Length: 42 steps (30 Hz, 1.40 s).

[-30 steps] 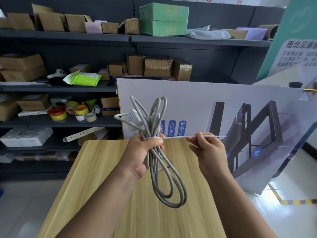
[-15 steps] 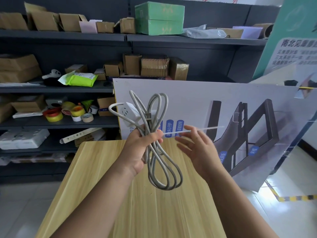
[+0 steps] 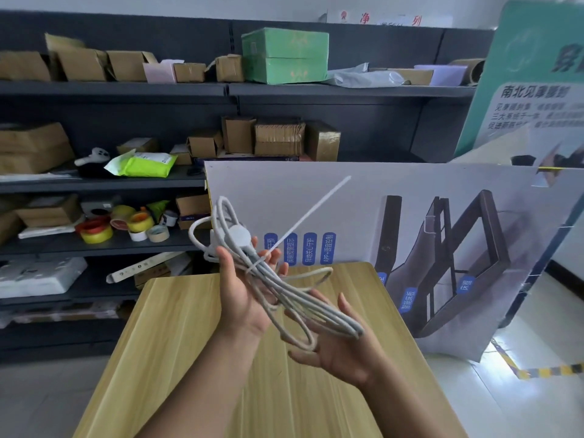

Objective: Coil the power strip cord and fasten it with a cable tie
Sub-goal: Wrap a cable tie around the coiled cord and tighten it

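Observation:
The grey power strip cord point(image 3: 303, 301) is coiled into long loops and lies tilted across both palms above the wooden table point(image 3: 177, 336). A white cable tie point(image 3: 303, 216) is cinched around the coil near its upper end, its long tail sticking up to the right. The white power strip body point(image 3: 235, 237) shows at the coil's top. My left hand point(image 3: 243, 292) lies palm up under the tied end, fingers loosely curled. My right hand point(image 3: 335, 346), palm up with fingers spread, supports the lower loops.
Dark shelves point(image 3: 126, 90) behind the table carry cardboard boxes, a green box point(image 3: 284, 55), tape rolls point(image 3: 94, 230) and a green packet. A large printed board point(image 3: 395, 248) leans at the table's far right edge. Tiled floor lies on both sides.
The right hand let go of the tie tail and dropped under the lower loops. The coil tipped from hanging upright to lying across both palms, and the tie tail now points up-right.

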### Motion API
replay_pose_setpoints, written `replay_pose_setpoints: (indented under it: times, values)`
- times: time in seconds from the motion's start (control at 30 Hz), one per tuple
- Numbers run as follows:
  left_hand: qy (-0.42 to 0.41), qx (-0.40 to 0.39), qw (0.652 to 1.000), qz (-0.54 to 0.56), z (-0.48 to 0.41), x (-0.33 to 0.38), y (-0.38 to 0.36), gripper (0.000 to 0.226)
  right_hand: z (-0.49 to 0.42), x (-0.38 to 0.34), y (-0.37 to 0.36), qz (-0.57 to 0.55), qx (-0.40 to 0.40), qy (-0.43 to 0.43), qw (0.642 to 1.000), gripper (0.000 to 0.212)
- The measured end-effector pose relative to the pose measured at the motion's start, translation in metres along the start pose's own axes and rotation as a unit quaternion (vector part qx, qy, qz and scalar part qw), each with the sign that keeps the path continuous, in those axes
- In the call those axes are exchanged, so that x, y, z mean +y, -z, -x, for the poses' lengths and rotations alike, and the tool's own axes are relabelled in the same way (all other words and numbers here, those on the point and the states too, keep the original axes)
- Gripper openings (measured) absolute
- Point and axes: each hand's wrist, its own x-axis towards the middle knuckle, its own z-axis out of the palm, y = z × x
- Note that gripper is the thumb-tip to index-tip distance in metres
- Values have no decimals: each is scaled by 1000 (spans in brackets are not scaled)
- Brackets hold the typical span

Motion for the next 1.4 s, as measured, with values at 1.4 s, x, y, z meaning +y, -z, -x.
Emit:
replay_pose_setpoints:
  times: [1.4]
  values:
    - [181,216,896,-342,16,-38,208,48,1,12,129,194,404,10,894,38]
